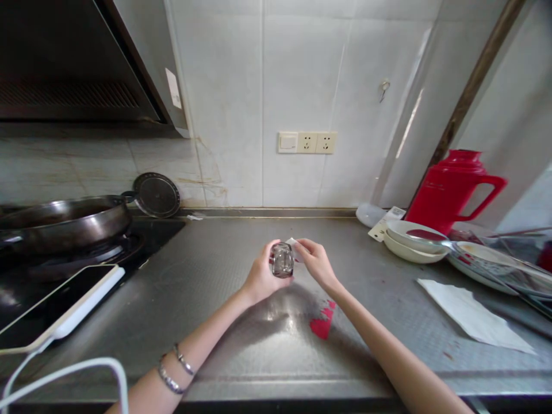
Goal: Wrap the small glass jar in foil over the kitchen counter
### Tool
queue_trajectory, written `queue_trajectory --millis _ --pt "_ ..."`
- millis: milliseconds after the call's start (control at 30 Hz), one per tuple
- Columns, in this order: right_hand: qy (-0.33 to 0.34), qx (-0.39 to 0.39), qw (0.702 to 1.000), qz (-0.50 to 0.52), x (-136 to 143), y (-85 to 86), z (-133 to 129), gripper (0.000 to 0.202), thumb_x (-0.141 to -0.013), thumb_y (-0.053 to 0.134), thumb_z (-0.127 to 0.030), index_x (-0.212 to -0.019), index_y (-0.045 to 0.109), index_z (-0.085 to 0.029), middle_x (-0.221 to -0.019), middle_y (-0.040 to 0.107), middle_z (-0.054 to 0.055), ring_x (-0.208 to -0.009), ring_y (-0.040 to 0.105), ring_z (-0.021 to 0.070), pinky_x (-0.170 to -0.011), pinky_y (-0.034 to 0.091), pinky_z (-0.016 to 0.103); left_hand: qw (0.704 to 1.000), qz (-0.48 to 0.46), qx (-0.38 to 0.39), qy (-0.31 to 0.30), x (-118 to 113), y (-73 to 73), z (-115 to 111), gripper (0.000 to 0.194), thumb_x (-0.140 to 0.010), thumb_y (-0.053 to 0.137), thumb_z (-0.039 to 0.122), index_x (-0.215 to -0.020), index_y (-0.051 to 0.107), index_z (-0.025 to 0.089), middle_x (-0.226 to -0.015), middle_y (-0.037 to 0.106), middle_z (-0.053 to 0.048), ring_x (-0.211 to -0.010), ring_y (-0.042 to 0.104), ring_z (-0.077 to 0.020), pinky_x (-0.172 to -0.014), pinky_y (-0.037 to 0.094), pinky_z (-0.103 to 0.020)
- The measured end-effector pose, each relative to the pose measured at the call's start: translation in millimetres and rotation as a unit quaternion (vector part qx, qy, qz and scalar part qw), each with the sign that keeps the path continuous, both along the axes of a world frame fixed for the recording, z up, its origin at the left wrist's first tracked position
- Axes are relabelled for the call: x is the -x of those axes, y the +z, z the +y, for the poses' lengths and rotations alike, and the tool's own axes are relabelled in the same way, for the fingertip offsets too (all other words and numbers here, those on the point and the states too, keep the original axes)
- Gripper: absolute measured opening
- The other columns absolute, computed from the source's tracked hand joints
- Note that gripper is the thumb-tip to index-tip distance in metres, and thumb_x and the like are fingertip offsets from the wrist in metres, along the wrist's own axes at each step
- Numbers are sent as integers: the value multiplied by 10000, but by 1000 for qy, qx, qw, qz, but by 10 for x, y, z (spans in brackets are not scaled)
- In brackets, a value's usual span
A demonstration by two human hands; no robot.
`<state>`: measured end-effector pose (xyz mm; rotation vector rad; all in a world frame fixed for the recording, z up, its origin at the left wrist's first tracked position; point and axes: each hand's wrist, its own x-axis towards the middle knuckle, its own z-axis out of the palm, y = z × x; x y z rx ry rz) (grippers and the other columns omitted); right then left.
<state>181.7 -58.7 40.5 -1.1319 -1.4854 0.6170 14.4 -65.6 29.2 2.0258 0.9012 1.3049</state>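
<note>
A small clear glass (283, 260) is held above the middle of the metal counter, its round end facing me. My left hand (264, 275) is wrapped round its left side and underside. At the glass's upper right, my right hand (314, 260) pinches a small piece of white paper (292, 242) against the rim or side. The fingertips of my right hand are partly hidden by the paper and the glass. Below the hands, a torn red patch (321, 326) lies on the counter.
On the left are a steel pan (64, 221) on the stove, a round black lid (156, 195) and a phone with a white cable (64, 307). To the right are a red thermos (448, 190), stacked bowls (411, 244), plates with utensils and a white paper sheet (476, 315).
</note>
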Motion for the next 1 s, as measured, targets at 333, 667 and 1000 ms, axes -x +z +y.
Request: queue_trajectory --millis 333,667,1000 --pt "14 -129 991 -33 42 128 -157 223 -873 539 -358 -883 722 -230 -992 673 68 -939 614 208 -802 482 324 999 -9 27 13 -13 -58 48 797 -552 807 197 -1248 420 199 -1166 597 -93 -941 598 -203 -795 490 -308" --pt "37 -218 969 -113 70 161 -256 252 -905 476 -305 -942 717 -243 -921 679 76 -861 637 201 -772 501 335 999 -13 40 14 -20 -56 52 782 -548 801 184 -1233 424 206 -1121 620 -74 -893 613 -189 -751 499 -284" --pt "36 -240 962 -123 81 132 -271 240 -879 471 -244 -925 707 -244 -919 680 76 -861 641 204 -768 508 340 997 -46 64 1 -33 -89 79 835 -534 820 234 -1254 399 189 -1141 623 -93 -911 630 -196 -788 509 -299"
